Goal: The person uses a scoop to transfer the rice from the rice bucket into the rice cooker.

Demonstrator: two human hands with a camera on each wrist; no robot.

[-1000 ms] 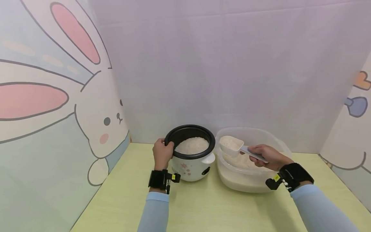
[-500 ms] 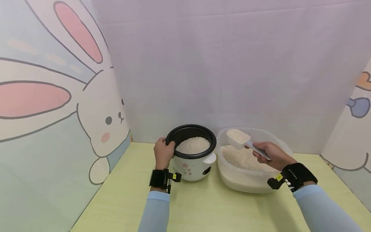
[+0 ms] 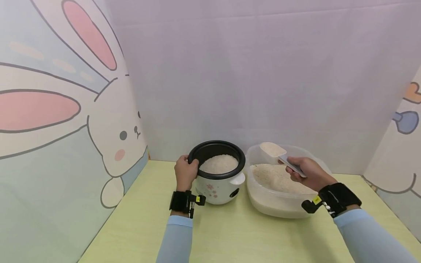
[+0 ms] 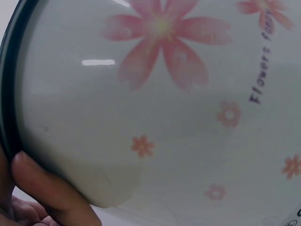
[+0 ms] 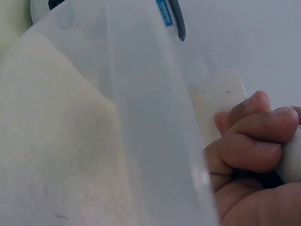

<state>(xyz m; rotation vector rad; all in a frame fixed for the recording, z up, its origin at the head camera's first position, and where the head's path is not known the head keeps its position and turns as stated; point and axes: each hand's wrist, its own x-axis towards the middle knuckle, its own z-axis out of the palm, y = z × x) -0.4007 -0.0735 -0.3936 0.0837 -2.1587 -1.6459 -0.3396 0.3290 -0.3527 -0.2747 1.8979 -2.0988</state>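
My left hand (image 3: 185, 173) grips the left side of a white rice cooker (image 3: 215, 193), its thumb at the black rim. White rice (image 3: 219, 164) lies inside the cooker's dark pot. In the left wrist view, the flowered cooker wall (image 4: 178, 113) fills most of the picture. My right hand (image 3: 307, 171) holds a white measuring scoop (image 3: 272, 150) by its grey handle, fingers curled round it. The scoop is heaped with rice and is raised over the back of a clear plastic tub (image 3: 263, 207). In the right wrist view, the tub wall partly hides the scoop (image 5: 216, 94).
More rice (image 3: 276, 179) fills the lower part of the tub, which stands close to the cooker's right side. Both stand on a pale green table (image 3: 230, 237), before a plain backdrop (image 3: 204, 80). A rabbit-printed panel (image 3: 112, 146) rises at left.
The filled scoop has moved right and up, away from the cooker's side toward the tub's back, with my right hand. My left hand keeps its grip on the cooker.
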